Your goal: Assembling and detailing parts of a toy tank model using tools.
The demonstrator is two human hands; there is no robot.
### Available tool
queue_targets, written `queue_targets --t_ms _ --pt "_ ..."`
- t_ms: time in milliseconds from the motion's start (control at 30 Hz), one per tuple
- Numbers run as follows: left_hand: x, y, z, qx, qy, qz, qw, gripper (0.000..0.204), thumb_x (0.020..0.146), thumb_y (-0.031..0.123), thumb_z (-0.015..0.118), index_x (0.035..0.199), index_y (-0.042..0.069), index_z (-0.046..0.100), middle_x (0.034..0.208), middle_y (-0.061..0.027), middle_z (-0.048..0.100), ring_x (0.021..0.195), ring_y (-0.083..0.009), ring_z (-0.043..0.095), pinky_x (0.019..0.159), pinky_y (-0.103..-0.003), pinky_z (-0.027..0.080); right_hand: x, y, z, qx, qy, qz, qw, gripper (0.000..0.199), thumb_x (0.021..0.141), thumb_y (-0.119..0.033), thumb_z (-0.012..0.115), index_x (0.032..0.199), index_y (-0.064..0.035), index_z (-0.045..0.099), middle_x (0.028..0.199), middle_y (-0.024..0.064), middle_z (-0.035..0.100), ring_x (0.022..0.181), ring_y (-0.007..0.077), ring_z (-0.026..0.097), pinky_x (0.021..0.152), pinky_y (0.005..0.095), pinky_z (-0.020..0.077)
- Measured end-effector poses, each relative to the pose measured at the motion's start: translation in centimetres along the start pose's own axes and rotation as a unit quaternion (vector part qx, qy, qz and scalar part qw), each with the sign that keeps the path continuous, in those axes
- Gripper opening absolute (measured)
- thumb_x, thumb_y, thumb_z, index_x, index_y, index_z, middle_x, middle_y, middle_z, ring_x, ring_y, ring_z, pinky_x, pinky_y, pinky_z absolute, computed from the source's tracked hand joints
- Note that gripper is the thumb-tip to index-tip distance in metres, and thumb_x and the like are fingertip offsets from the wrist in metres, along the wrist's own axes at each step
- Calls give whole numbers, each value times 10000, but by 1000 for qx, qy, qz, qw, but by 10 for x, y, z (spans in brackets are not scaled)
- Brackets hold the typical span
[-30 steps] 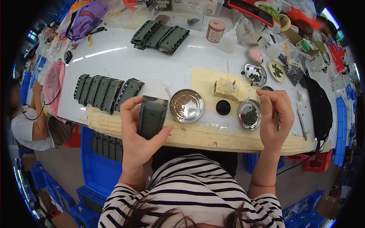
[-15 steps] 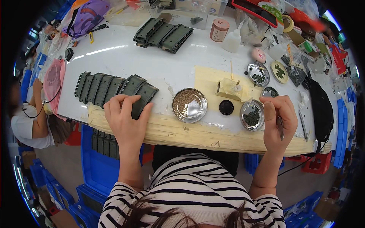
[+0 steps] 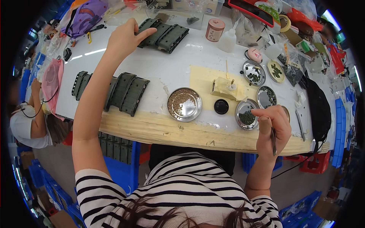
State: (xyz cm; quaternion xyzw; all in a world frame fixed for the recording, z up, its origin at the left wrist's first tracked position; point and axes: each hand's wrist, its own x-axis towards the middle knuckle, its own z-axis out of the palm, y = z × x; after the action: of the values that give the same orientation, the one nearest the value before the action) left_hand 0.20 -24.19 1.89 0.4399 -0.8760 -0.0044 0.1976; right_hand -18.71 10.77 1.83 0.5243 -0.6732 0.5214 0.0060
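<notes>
My left hand [image 3: 123, 38] reaches over the table to the dark green ribbed pieces [image 3: 171, 36] at the back. Its thumb stretches over their left end, apart from the forefinger. A second row of dark green ribbed pieces [image 3: 127, 93] lies closer to me, crossed by my left forearm. My right hand [image 3: 275, 127] pinches slim metal tweezers [image 3: 273, 142], partly hidden by the fingers. Just left of its fingertips sits a round metal tin [image 3: 239, 121] of small dark green bits. Another tin [image 3: 173, 115] holds brown granules.
A yellow wrapped block [image 3: 224, 89] stands on yellow paper, by a round black lid [image 3: 221, 106]. More dishes with green bits [image 3: 267, 97] are at the right. A pink canister [image 3: 215, 30] and white squeeze bottle [image 3: 228, 42] stand behind. Another person [image 3: 30, 123] sits at far left.
My left hand has left the near row of green pieces and moved up to the ones at the back. My right hand, still holding the tweezers, has dropped slightly toward me.
</notes>
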Motion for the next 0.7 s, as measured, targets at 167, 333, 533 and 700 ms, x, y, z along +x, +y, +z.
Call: queue_targets --t_ms 167,333,533,700 --pt "10 -15 18 4 31 38 999 420 821 420 692 905 61 490 710 -105 618 661 -315 599 606 -402 458 -4 11 -13 12 22 4 1000 195 874 -184 670 821 2 691 690 31 545 594 98 437 520 224 306" --pt "-2 -28 17 -51 109 54 991 390 823 360 707 956 64 491 813 -115 639 744 -297 621 663 -381 476 -6 12 -9 37 6 3 999 176 869 -164 673 817 3 692 689 33 544 599 102 439 515 220 303" --pt "-54 19 -30 -254 103 90 958 370 777 147 761 964 41 460 974 -93 608 904 -187 609 807 -337 499 -10 7 2 39 -42 7 998 277 772 -204 756 956 -9 685 774 38 558 606 111 457 520 226 334" --pt "-152 79 -57 -517 -142 181 825 452 668 4 802 958 62 460 1058 -134 607 950 -200 595 805 -312 502 -2 -19 20 64 -162 -44 984 635 637 -272 829 1181 -35 602 946 91 607 710 185 599 578 267 469"
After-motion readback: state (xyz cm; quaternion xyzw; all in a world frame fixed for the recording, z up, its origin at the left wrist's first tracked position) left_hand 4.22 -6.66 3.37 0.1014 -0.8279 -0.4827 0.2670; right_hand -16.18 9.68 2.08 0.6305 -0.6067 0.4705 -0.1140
